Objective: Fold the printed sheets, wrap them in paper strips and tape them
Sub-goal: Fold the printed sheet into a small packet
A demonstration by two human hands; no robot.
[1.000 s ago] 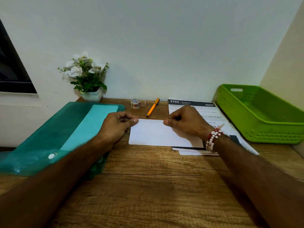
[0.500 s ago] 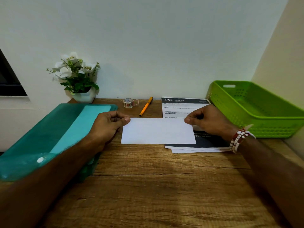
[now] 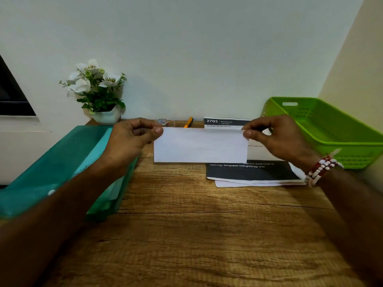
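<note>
Folded sheet point(image 3: 200, 146): plain white paper, flat oblong, blank side to camera, centre of frame. It is held by its two upper corners with the long edges level. Can't tell whether the lower edge touches the table point(image 3: 186, 235).
Left hand point(image 3: 132, 139): thumb and curled fingers pinch the upper left corner.
Right hand point(image 3: 273, 139): same pinch on the upper right corner; red and white bead bracelet point(image 3: 319, 169) on the wrist.
Printed sheets point(image 3: 248, 172): loose stack lying flat, right of centre, behind and below the folded sheet. The top page has black bands with white text, "2703" in the header.
Table is brown wood-grain, matte.
Left edge: translucent teal plastic folder point(image 3: 62, 162) with a snap button.
Right edge: green perforated plastic basket point(image 3: 331, 131), rectangular.
At the back wall: a tape roll point(image 3: 162, 121), an orange pen point(image 3: 188, 122), and white flowers in a white pot point(image 3: 99, 94).
</note>
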